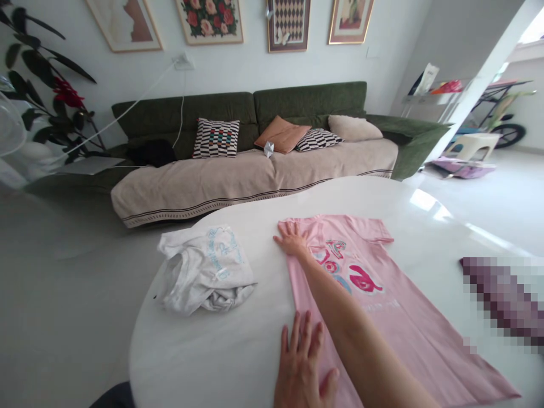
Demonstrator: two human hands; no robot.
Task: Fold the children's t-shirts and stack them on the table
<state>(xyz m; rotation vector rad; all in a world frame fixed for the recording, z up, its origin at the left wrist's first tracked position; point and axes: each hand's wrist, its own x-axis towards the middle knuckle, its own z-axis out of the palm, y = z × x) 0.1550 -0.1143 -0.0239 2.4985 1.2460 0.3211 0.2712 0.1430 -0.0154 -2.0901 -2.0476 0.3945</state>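
Note:
A pink T-shirt [408,317] with a colourful printed front lies spread out on the white table [204,357]. One short sleeve sticks out on its right side; the left side runs in a nearly straight edge, and no sleeve shows there. My right hand [293,241] rests flat near the shirt's upper left corner, fingers spread, its forearm crossing over the print. Closer to me, my left hand [301,362] lies open, palm down, along the shirt's left edge. Neither hand grips anything. Left of the shirt is a crumpled white garment [208,269] with light blue print.
A purple, partly pixelated thing [505,294] lies at the table's right side. Beyond the table stands a green sofa [306,99] with a beige cover and several cushions. A cable [127,107] hangs at the left, near a plant [42,85]. A white stool [474,146] stands far right.

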